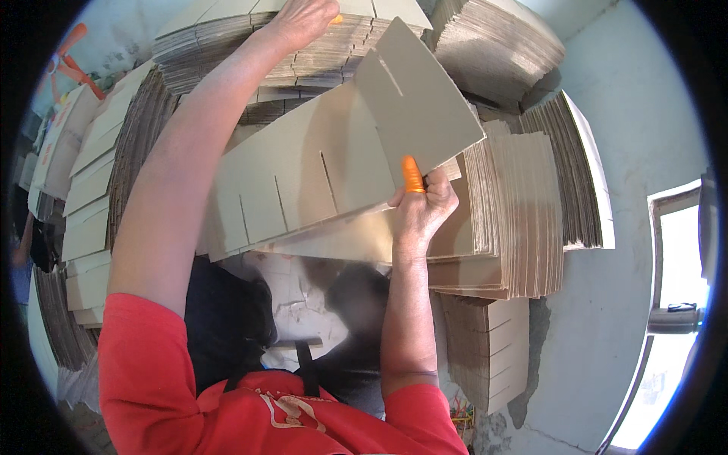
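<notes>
My right hand [427, 206] grips a slotted cardboard sheet [417, 95] at its lower edge, with an orange finger cover on one finger pressed against it. The sheet stands tilted over another long slotted cardboard piece [296, 171], which lies across in front of me. At the far side my left hand [303, 24] is over a wide stack of slotted cardboard [227, 49]. Its fingers are curled, and an orange finger cover shows at the tip. Whatever lies between those fingers is hidden.
More cardboard stacks stand at the far right [493, 49], right [531, 216] and left [91, 197]. Another slotted stack [497, 349] leans low by the right wall. An orange-bladed fan [72, 64] is at far left, and a bright window [671, 303] at right.
</notes>
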The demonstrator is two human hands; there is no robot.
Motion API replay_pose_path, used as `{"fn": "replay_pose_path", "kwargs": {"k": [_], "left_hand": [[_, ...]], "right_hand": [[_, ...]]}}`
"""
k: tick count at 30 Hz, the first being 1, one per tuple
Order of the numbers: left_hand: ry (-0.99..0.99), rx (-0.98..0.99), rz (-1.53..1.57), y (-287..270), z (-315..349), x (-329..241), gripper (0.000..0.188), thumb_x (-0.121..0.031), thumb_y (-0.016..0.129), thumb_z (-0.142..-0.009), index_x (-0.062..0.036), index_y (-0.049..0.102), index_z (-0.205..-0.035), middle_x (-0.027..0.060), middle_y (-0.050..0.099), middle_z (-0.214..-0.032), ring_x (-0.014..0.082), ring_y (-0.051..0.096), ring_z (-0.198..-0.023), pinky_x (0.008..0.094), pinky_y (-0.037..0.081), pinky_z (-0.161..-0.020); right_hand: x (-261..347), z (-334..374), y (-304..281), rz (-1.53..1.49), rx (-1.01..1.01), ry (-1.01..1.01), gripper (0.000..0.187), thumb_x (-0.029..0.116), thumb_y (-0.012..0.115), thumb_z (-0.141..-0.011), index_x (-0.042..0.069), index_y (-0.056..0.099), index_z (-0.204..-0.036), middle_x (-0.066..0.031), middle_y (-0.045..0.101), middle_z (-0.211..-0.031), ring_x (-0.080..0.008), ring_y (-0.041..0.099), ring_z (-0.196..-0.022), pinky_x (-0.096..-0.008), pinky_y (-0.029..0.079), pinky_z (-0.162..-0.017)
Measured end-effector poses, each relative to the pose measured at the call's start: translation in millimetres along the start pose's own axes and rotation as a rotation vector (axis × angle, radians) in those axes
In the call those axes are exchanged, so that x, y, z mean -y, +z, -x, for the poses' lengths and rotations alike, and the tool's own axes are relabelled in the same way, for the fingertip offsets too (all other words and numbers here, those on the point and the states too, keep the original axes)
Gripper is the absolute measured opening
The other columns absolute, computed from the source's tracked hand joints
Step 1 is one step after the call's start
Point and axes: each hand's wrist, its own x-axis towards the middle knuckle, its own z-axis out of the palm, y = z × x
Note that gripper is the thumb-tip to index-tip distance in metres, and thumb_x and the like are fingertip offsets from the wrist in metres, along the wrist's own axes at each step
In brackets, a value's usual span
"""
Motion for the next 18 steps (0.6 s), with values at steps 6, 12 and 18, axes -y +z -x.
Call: {"fn": "replay_pose_path", "kwargs": {"k": [6,12,18], "left_hand": [[-0.027,0.119,0.35,-40,-2,-20,0.024,-0.015,0.062,-0.083,-0.0018,0.06,-0.103,0.0176,0.058,-0.104,0.0344,0.055,-0.108,0.0447,0.047,-0.095],[0.216,-0.603,0.345,-62,6,-27,0.012,-0.015,0.066,-0.081,-0.0031,0.066,-0.083,0.013,0.063,-0.085,0.0302,0.061,-0.088,0.0429,0.05,-0.071],[0.302,-0.239,0.127,-89,41,-58,0.026,-0.004,0.062,-0.075,0.0033,0.064,-0.1,0.008,0.059,-0.102,0.0193,0.058,-0.096,0.027,0.058,-0.074]], "right_hand": [[-3,1,-8,0.037,-0.005,0.046,0.013,-0.01,0.052,-0.083,-0.001,0.061,-0.083,-0.0019,0.053,-0.064,-0.0081,0.049,-0.05,-0.0243,0.04,-0.046],[-1,5,-3,-0.522,-0.146,0.295,0.037,0.029,0.063,-0.097,-0.002,0.055,-0.076,-0.0005,0.054,-0.076,-0.0086,0.045,-0.073,-0.0268,0.044,-0.069],[-8,2,-5,-0.524,-0.148,0.154,0.023,0.017,0.063,-0.096,-0.002,0.058,-0.084,-0.0053,0.058,-0.078,-0.0108,0.051,-0.073,-0.0298,0.049,-0.069]]}}
